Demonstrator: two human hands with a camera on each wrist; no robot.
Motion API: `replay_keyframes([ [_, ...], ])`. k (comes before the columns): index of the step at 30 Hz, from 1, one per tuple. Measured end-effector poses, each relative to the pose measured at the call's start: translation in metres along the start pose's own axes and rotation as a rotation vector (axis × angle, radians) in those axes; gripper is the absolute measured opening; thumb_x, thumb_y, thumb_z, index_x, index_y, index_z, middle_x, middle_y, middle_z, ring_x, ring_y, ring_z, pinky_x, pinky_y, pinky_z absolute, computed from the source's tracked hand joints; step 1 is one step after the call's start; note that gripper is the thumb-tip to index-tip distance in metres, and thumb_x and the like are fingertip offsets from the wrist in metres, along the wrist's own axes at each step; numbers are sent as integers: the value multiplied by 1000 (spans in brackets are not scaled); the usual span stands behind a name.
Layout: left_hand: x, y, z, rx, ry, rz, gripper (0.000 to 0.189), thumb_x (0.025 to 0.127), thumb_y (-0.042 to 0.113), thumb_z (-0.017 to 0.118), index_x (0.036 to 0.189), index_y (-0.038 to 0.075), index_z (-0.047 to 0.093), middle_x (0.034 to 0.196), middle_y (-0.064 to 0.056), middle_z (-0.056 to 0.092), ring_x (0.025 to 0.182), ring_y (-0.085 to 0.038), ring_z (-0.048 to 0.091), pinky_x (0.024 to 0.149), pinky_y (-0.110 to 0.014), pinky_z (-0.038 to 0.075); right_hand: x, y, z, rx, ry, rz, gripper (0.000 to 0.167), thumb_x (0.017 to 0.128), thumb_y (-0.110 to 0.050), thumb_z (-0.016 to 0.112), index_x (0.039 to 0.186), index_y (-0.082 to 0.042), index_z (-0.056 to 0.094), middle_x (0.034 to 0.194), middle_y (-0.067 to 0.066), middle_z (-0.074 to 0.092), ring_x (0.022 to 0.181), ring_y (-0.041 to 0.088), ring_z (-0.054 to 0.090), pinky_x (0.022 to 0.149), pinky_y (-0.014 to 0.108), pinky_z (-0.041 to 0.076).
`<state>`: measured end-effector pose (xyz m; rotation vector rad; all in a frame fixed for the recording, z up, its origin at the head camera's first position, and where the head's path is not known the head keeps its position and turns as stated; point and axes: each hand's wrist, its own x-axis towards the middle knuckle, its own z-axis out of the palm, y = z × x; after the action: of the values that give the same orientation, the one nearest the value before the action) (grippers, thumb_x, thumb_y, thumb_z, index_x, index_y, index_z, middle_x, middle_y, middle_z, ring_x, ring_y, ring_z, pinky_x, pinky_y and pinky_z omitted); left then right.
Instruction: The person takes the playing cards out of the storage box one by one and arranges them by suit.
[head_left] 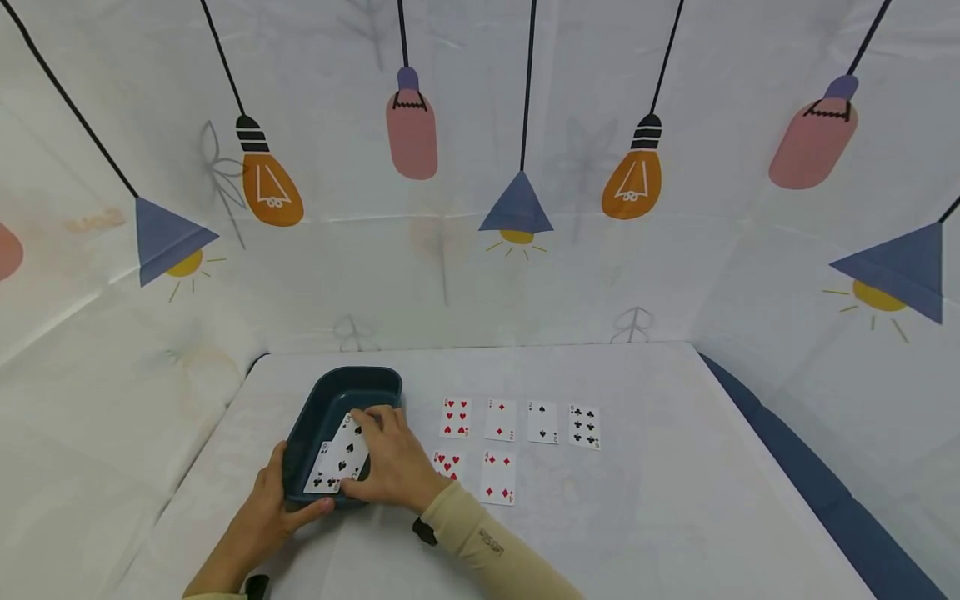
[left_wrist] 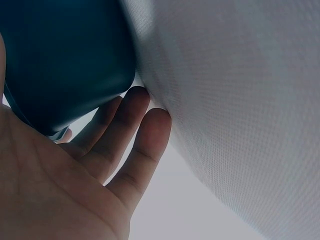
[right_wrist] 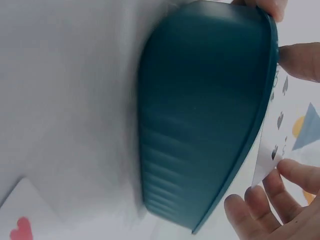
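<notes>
At the near left corner of a dark teal tray (head_left: 300,433), my left hand (head_left: 264,518) holds on, thumb at the near rim and fingers along the left side. The left wrist view has the fingers of that hand (left_wrist: 85,175) beside the tray wall (left_wrist: 65,55). My right hand (head_left: 401,462) pinches a spades playing card (head_left: 348,446) by its edges, tilted over the tray. Thumb and fingertips of this hand (right_wrist: 287,210) span the card (right_wrist: 271,137) in the right wrist view. Partly under it, a clubs card (head_left: 321,477) shows in the tray.
Right of the tray, several face-up cards lie in two rows on the white table (head_left: 645,517). They include a six of hearts (head_left: 455,417), a six of clubs (head_left: 584,427) and a four of diamonds (head_left: 498,478). My right forearm partly covers a lower hearts card (head_left: 447,462).
</notes>
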<state>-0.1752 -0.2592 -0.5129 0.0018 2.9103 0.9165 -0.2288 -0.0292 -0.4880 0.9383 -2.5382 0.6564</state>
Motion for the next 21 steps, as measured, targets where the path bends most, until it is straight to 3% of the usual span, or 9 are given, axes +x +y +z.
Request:
replay_keyframes([
  [21,-1,0,2,9,18,-9,137,79,65,77,157,-2,-13,149,-44,18,130,-58,36,101,-72,33,-21,22,-30,39,-99,34,92,76,-49,83,151,-15,44,139,6,47,120,19,45,95,26,47],
])
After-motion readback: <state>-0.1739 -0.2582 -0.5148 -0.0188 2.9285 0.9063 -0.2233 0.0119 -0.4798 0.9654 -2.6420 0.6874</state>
